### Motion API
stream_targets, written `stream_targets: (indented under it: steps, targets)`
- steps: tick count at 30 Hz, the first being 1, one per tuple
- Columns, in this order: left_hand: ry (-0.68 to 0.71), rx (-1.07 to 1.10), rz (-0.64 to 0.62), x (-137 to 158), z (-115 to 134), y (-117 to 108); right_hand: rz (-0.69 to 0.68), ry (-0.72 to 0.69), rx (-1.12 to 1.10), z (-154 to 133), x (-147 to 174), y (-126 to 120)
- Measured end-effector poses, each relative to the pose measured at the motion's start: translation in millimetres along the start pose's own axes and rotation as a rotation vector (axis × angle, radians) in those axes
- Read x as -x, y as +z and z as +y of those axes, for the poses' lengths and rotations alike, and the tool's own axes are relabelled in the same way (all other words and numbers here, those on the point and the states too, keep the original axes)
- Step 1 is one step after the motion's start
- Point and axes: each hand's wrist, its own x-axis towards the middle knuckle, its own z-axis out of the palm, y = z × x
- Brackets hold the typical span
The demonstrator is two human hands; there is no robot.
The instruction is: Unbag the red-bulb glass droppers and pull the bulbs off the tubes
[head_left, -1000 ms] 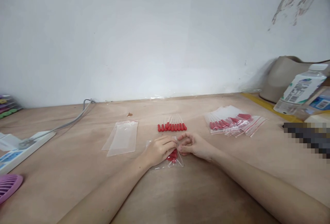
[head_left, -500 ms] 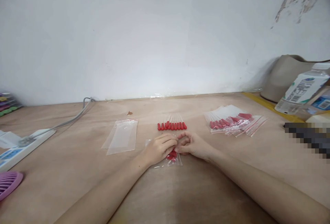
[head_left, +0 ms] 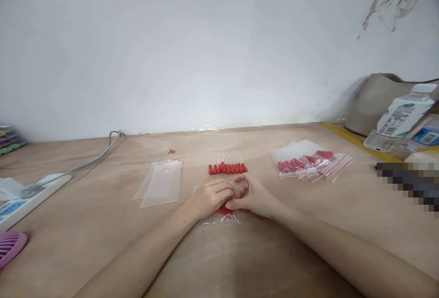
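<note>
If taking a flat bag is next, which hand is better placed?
Probably the left hand: the flat bags lie on its side; the right hand is farther off. Both are at the clear bag, though.

Wooden table (head_left: 190,263), bare wood-toned top. Reference: row of red-ended droppers (head_left: 228,168), laid flat.
Nearer than the row: one clear bag (head_left: 219,220), red pieces inside.
Left of it: overlapping clear sleeves (head_left: 161,183); farther left, white power strip (head_left: 34,199), grey cord (head_left: 92,162).
Behind-left: small brown scrap (head_left: 171,151).
Right: fanned filled packets (head_left: 305,163), red ends showing; farther right, yellow strip (head_left: 346,135).
</note>
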Motion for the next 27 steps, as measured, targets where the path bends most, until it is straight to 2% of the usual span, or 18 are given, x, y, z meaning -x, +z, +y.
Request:
stream_targets:
  steps: [8, 27]
  targets:
    - [-0.193, 0.044, 0.059, 7.0, -1.1, 7.8, -0.02, 0.255, -0.276, -1.9, -2.0, -7.9]
    - [-0.133, 0.094, 0.012, 6.0, -1.1, 4.1, 0.073, 0.258, -0.356, -1.9, -5.6, -7.2]
